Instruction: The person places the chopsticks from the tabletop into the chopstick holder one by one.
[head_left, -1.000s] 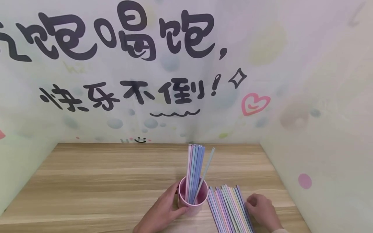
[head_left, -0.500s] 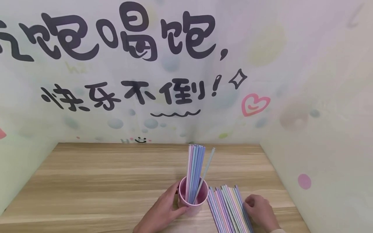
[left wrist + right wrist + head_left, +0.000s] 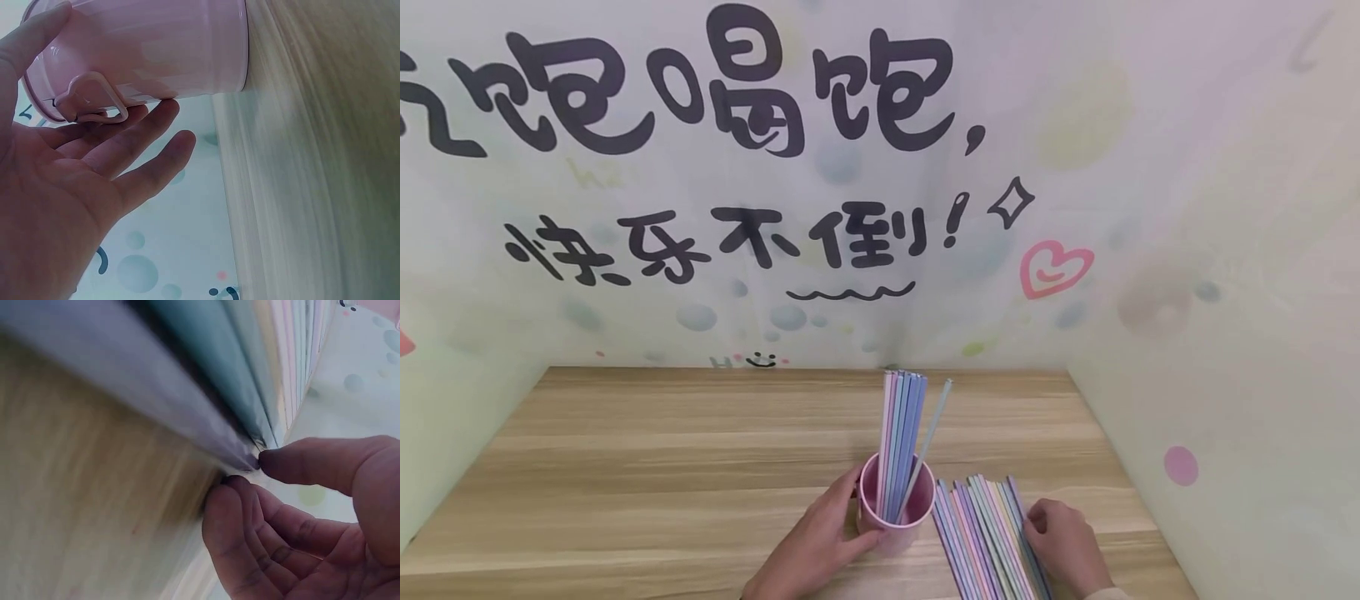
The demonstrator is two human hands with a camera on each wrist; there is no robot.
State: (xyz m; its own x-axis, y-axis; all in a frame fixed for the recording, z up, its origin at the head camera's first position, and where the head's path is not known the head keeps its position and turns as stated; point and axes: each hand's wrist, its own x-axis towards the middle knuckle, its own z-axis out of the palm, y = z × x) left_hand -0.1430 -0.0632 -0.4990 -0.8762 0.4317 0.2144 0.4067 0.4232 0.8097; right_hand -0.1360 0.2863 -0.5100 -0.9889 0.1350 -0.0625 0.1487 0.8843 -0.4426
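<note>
A pink cup [image 3: 898,530] with a small wire-like handle [image 3: 100,94] stands on the table, and several pastel straws [image 3: 898,433] rise from it. One pale blue straw [image 3: 934,429] leans apart to the right. My left hand [image 3: 820,533] holds the cup from its left side, thumb near the rim and fingers along the wall. To the cup's right lies a row of loose pastel straws [image 3: 992,533]. At the row's right edge, my right hand [image 3: 1066,542] pinches the outermost lilac straw [image 3: 187,412] near its far end, thumb on the tip and fingertips underneath.
The wood-grain table [image 3: 662,483] meets a pale printed back wall [image 3: 850,333] with black lettering. A right side wall [image 3: 1225,400] stands beyond my right hand.
My right hand has moved slightly left, up against the outermost straw in the row. My left hand and the cup have stayed in place.
</note>
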